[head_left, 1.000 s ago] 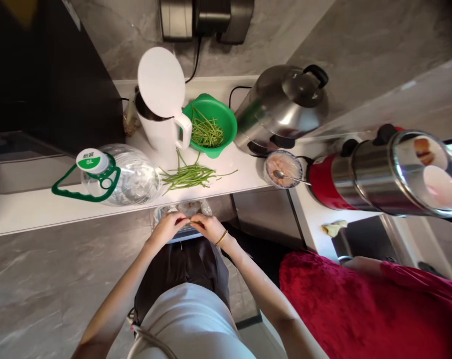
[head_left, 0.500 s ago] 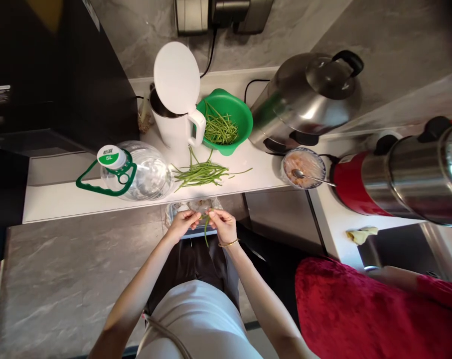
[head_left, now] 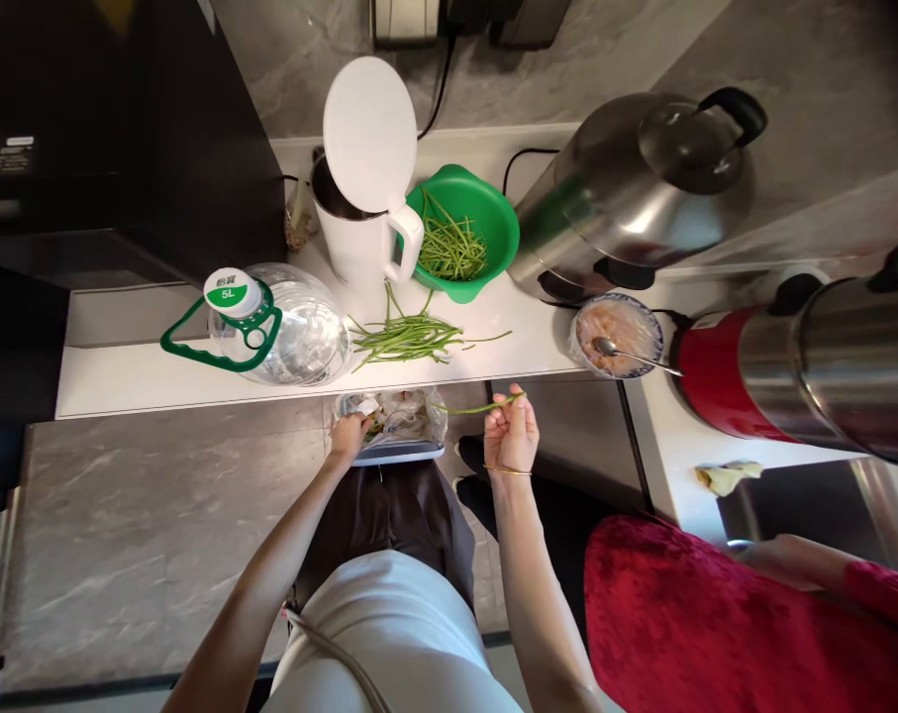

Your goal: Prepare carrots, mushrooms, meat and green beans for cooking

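My right hand [head_left: 512, 436], with a bracelet at the wrist, pinches one end of a long green stem [head_left: 467, 408] that points left. Over the left side of a lined bin [head_left: 411, 454], my left hand [head_left: 350, 434] has its fingers closed and pointing down; what they hold, if anything, is too small to make out. A loose pile of green stems [head_left: 411, 338] lies on the white counter [head_left: 144, 378]. Behind it, a green bowl [head_left: 502, 230] contains more cut stems.
A large water bottle [head_left: 307, 332] and an open white jug [head_left: 355, 243] stand left of the bowl. Rightward are a steel pot [head_left: 604, 198] and a wrapped dish with a spoon [head_left: 618, 332]. A person in red [head_left: 686, 614] is at the right.
My hands have moved apart: the right one went right with the stem, and the left one went left over the bin. The view has shifted slightly.
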`<state>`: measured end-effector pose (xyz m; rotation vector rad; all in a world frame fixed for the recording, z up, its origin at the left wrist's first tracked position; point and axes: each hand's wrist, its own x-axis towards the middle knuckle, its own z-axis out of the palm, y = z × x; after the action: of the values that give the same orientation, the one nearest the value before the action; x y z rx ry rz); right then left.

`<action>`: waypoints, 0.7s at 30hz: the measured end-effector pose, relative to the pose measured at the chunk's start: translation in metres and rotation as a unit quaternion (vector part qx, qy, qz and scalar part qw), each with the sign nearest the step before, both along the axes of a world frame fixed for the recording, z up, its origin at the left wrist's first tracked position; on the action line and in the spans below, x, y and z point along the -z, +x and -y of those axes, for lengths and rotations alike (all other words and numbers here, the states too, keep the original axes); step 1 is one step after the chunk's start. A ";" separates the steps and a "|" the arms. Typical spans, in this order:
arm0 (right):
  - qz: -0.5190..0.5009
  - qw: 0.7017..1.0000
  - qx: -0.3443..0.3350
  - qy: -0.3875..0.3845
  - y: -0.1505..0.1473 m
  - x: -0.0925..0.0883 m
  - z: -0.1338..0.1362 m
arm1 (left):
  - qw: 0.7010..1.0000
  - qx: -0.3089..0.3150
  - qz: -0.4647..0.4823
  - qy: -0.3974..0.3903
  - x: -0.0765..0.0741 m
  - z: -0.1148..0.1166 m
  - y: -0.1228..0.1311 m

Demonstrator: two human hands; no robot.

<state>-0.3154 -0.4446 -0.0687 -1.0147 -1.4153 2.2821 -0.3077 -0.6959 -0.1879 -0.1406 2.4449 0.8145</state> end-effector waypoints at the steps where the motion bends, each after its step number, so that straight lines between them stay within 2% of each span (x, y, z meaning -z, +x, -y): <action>1: -0.001 1.000 -0.016 0.003 0.001 -0.003 -0.001 | 1.000 0.001 0.009 -0.017 0.002 -0.002 0.000; 4: 0.012 0.994 -0.112 0.007 0.004 -0.007 0.001 | 0.999 0.010 0.017 -0.044 -0.002 -0.010 0.000; 6: 0.020 0.983 -0.182 0.029 0.008 -0.006 0.007 | 1.000 0.014 -0.005 -0.025 -0.015 -0.016 -0.001; 8: 0.025 0.967 -0.239 0.085 0.012 -0.002 0.015 | 0.998 -0.007 -0.029 0.056 -0.038 -0.025 -0.004; 9: 0.024 0.956 -0.263 0.129 0.014 0.001 0.019 | 0.992 -0.030 -0.029 0.122 -0.052 -0.030 -0.006; 12: -0.011 0.899 -0.321 0.296 0.018 0.005 0.028 | 0.936 -0.125 0.039 0.328 -0.093 -0.043 -0.014; 15: -0.087 0.834 -0.367 0.403 0.019 0.005 0.030 | 0.893 -0.155 0.115 0.406 -0.120 -0.047 -0.021; 17: -0.130 0.807 -0.386 0.427 0.019 0.005 0.030 | 0.885 -0.157 0.138 0.416 -0.128 -0.046 -0.023; 21: -0.176 0.766 -0.414 0.459 0.019 0.006 0.027 | 0.880 -0.156 0.158 0.419 -0.128 -0.042 -0.023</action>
<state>-0.2964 -0.4714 -0.0752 0.4172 -2.6513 1.5358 -0.3305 -0.6543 -0.0600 -0.3094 1.6030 1.7600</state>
